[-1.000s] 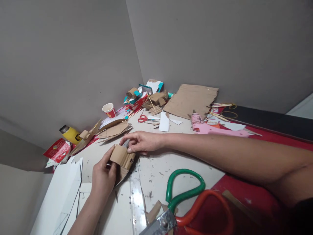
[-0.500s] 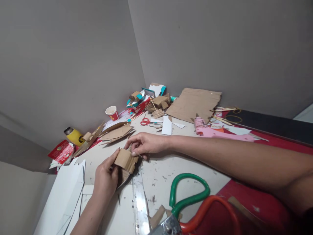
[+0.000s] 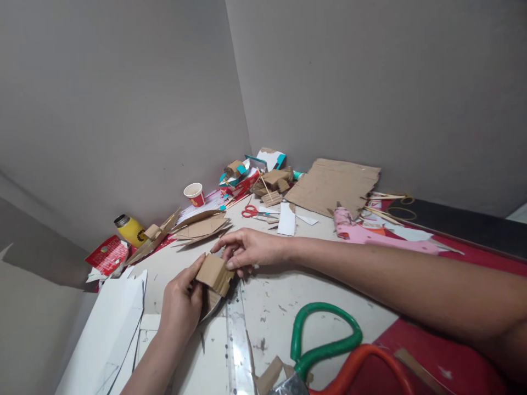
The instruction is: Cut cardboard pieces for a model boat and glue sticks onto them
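Both my hands hold a small stack of brown cardboard pieces [image 3: 213, 273] just above the white tabletop [image 3: 284, 296]. My left hand [image 3: 181, 304] grips its near left side, thumb on top. My right hand [image 3: 247, 248] pinches its far right edge with the fingertips. Under the stack lies a grey curved piece [image 3: 211, 305], partly hidden, beside a clear ruler [image 3: 236, 334] that runs toward me.
Large scissors with a green and an orange handle [image 3: 325, 345] lie at the near right on a red mat [image 3: 444, 362]. White sheets [image 3: 113, 323] lie at the left. Cardboard scraps [image 3: 201, 226], a paper cup [image 3: 195, 194], small red scissors [image 3: 250, 211], a yellow bottle [image 3: 129, 229] and a big cardboard sheet [image 3: 333, 184] crowd the corner.
The view has shifted up a little, so everything sits lower in the frame. My hands keep hold of the cardboard stack, which has tilted slightly.
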Demonstrator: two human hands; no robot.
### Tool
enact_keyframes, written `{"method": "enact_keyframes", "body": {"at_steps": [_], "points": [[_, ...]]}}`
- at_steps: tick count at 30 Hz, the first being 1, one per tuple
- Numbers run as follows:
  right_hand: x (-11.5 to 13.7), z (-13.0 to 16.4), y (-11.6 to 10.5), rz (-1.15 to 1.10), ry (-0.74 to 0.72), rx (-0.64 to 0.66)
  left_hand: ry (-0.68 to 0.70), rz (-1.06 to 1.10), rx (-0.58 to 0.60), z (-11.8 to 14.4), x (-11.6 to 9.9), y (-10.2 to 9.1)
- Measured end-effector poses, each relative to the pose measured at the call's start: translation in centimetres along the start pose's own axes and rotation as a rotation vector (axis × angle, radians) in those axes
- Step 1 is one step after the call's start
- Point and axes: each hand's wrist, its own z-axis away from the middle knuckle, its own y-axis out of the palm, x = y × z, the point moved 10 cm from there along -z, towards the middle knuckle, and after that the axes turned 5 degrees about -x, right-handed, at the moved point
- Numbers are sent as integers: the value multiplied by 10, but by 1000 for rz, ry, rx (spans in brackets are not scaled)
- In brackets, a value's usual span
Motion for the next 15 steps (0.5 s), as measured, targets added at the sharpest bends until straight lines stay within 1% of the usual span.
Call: {"method": "enact_keyframes", "body": {"at_steps": [6, 15], "points": [[-3, 1, 3, 77, 34, 16, 20, -10, -37, -1, -3, -5], [-1, -1, 2, 36, 17, -46, -29, 1, -38, -1, 4, -4]]}}
